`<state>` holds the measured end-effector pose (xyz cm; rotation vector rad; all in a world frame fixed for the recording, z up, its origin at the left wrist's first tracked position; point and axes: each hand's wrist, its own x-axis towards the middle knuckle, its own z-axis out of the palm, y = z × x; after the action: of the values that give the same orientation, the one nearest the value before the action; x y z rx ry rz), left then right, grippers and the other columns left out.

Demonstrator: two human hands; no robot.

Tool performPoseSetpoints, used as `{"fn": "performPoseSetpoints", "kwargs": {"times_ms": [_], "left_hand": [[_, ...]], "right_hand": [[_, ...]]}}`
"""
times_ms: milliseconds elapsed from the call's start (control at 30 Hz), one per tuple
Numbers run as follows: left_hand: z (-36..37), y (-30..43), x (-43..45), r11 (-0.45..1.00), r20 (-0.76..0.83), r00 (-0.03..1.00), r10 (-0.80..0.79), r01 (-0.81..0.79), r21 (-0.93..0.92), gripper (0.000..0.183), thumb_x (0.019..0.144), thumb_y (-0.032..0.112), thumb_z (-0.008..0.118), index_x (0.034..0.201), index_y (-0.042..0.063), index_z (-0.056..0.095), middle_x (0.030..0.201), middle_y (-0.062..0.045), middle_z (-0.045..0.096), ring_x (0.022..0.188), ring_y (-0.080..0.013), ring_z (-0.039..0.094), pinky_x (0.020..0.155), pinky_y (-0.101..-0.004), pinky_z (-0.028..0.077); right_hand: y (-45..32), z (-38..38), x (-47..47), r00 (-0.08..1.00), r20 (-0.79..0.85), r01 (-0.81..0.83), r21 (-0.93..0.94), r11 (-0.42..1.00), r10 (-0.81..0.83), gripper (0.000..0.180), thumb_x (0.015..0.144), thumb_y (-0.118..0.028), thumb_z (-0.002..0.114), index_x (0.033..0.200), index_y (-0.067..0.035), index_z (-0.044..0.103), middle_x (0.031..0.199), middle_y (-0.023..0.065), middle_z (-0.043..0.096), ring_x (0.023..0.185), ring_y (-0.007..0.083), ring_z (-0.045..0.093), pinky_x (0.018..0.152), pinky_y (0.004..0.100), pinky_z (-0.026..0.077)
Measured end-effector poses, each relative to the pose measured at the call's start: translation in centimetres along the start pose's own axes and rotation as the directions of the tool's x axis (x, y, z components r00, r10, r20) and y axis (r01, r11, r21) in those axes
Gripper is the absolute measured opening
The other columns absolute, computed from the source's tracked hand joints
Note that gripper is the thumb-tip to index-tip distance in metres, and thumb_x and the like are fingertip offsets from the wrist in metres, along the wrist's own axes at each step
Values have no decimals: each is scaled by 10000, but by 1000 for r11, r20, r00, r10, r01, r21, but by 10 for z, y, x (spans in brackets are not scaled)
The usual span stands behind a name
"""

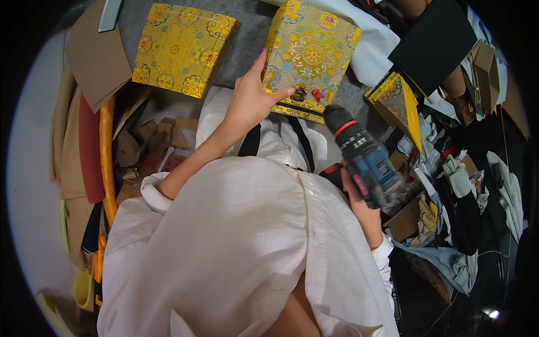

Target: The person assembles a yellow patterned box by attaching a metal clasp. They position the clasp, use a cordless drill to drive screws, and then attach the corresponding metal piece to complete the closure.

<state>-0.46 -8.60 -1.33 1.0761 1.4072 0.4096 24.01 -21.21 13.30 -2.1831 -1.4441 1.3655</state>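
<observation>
In front of me lies a box covered in yellow brocade [313, 52], patterned with medallions and scrolls. My left hand [257, 90] is at its left near corner, fingers along the side and thumb on top. Near the box's front edge, by that thumb, sits a small dark metal clasp [298, 94]. My right hand [356, 189] grips a blue and black cordless drill [366, 158]. The drill's red-tipped bit [316, 94] points toward the clasp from the right; whether it touches the box I cannot tell. Part of the right hand is hidden behind the drill.
A second yellow brocade box [183, 48] rests on the grey work surface [249, 36] at left. Brown boards [97, 54] lie beyond it. To the right are another brocade piece [393, 103], a black panel [433, 46] and heaped scraps [433, 210]. Rolled material [108, 156] stands at left.
</observation>
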Motion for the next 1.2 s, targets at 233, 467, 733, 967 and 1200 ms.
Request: {"fn": "performPoseSetpoints", "kwargs": {"times_ms": [233,467,733,967,1200], "left_hand": [[0,0,-1,999,-25,999,40,-41,-34,985,785,176,898,1544,-102,335,1354,-224,647,1223,-208,636,1059,-327,479],[1,-3,0,999,-37,999,39,-39,-4,1002,774,197,907,1545,-96,338,1346,-229,654,1220,-216,645,1055,-329,481],[1,-4,0,998,-45,997,55,-55,7,999,770,207,908,1542,-91,347,1307,-233,675,1189,-228,667,1031,-332,497],[1,-3,-1,998,-52,997,63,-63,0,998,768,215,909,1542,-83,354,1304,-229,677,1184,-227,671,1027,-334,500],[1,-4,-1,998,-54,997,54,-53,27,1008,763,233,912,1548,-67,355,1307,-234,676,1190,-242,674,1028,-340,502]], "right_hand": [[-4,10,5,990,27,141,-126,982,-139,196,844,-116,782,1038,-93,765,1016,101,743,900,318,715,768,419,556],[-4,12,10,983,44,182,-174,968,-177,209,840,-141,788,1045,-104,771,1031,104,744,934,318,709,800,429,549],[-6,15,12,983,57,181,-192,965,-173,203,837,-142,786,1035,-97,773,1009,101,746,906,310,711,782,433,552],[-8,15,13,988,45,151,-157,976,-146,205,833,-132,784,1032,-82,770,991,111,748,869,311,715,753,426,556],[-8,15,15,970,41,242,-222,945,-238,206,822,-102,784,1026,-78,766,983,116,748,854,314,719,738,407,560]]}}
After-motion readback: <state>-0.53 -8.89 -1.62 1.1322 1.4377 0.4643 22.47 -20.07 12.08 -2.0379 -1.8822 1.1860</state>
